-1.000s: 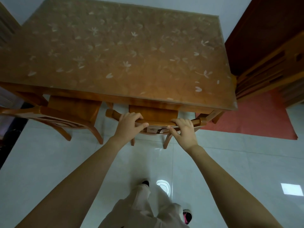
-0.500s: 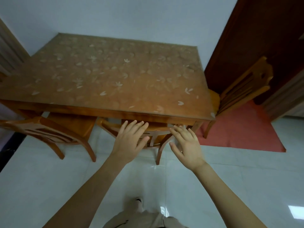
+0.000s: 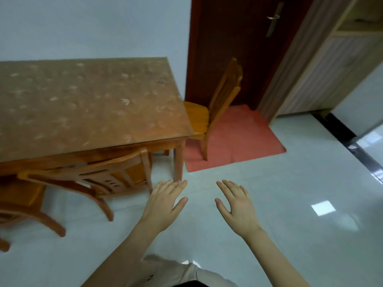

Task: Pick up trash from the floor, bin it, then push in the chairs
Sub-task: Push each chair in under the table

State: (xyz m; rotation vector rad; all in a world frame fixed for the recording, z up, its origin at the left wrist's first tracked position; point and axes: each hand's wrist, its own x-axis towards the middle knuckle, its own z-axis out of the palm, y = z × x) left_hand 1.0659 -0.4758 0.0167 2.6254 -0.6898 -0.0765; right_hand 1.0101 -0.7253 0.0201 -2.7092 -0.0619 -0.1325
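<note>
A wooden chair (image 3: 99, 172) stands tucked under the near edge of the wooden table (image 3: 87, 104), its backrest just below the tabletop. My left hand (image 3: 164, 204) hovers open over the floor, just right of that chair's back and apart from it. My right hand (image 3: 238, 204) is open too, fingers spread, above bare tile. A second chair (image 3: 215, 106) stands at the table's right end on a red mat, its seat only partly under the tabletop. A third chair (image 3: 18, 204) shows at the lower left edge, partly cut off.
A red mat (image 3: 244, 139) lies before a dark wooden door (image 3: 234, 44). A striped cabinet (image 3: 323, 65) stands at the right. Glossy white tile floor (image 3: 290, 224) stretches right of my hands. My trouser leg (image 3: 186, 272) shows at the bottom.
Both hands have let go of the near chair's backrest and opened. My view has swung right, so the table now sits at the left and the door and end chair have come into view.
</note>
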